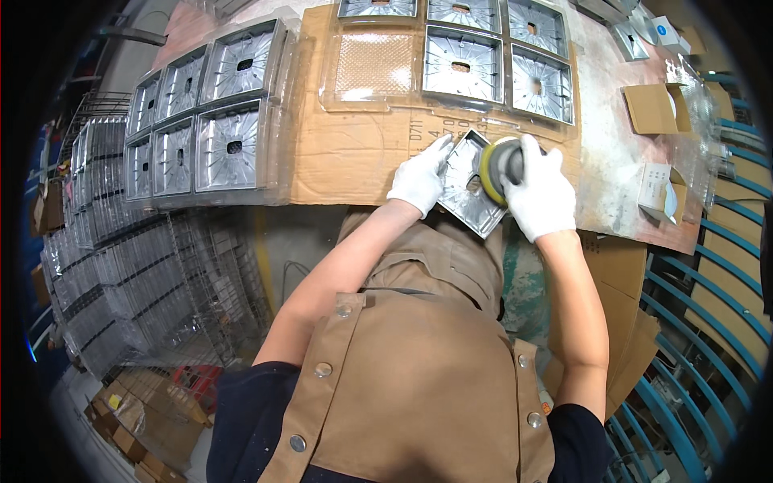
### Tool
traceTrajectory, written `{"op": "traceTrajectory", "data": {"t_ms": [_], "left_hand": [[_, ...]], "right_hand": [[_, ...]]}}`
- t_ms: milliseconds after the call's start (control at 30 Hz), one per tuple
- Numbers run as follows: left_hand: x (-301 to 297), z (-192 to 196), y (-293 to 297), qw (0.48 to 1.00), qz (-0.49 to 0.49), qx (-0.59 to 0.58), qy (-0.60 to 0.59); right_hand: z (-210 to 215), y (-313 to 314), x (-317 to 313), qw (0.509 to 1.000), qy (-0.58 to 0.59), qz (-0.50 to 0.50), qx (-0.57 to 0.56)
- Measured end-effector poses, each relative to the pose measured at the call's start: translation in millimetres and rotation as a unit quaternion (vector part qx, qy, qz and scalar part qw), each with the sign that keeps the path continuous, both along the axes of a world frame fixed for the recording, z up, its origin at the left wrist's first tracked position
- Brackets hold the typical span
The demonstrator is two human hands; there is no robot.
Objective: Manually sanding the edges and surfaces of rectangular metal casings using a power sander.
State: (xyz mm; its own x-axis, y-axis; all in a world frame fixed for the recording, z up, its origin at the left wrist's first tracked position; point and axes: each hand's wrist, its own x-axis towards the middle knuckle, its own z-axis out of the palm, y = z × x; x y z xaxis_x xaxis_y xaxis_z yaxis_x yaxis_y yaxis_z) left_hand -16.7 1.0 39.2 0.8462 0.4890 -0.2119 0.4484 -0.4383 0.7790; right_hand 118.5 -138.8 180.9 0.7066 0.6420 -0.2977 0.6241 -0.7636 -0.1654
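Square metal plate (465, 179), silvery and tilted like a diamond, lies at the near edge of the bench (612, 173), on a brown cardboard sheet (354, 153). The left hand (420, 179), in a white glove, presses flat on the plate's left corner with fingers spread. The right hand (541, 193), also gloved, is wrapped around a round sander (498, 167) with a yellow-green pad, set against the plate's right side; whether the pad touches the metal is hard to tell. Clear trays (483, 60) of similar plates sit toward the far edge, and small cardboard boxes (656, 109) lie near the right edge.
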Motion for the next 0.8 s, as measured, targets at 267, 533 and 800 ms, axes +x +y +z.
{"op": "traceTrajectory", "data": {"t_ms": [267, 533, 800], "left_hand": [[0.6, -5.4, 4.4, 0.999, -0.011, 0.017, -0.032], [79.9, 32.1, 43.1, 0.884, -0.31, 0.326, -0.128], [38.8, 61.9, -41.3, 0.934, -0.117, 0.259, -0.218]], "right_hand": [[4.0, -87.1, -1.9, 0.99, -0.015, -0.13, -0.044], [-11.9, -135.6, -8.9, 0.971, -0.045, -0.234, 0.024], [-17.7, -141.0, -13.7, 0.968, -0.038, -0.243, 0.059]]}}
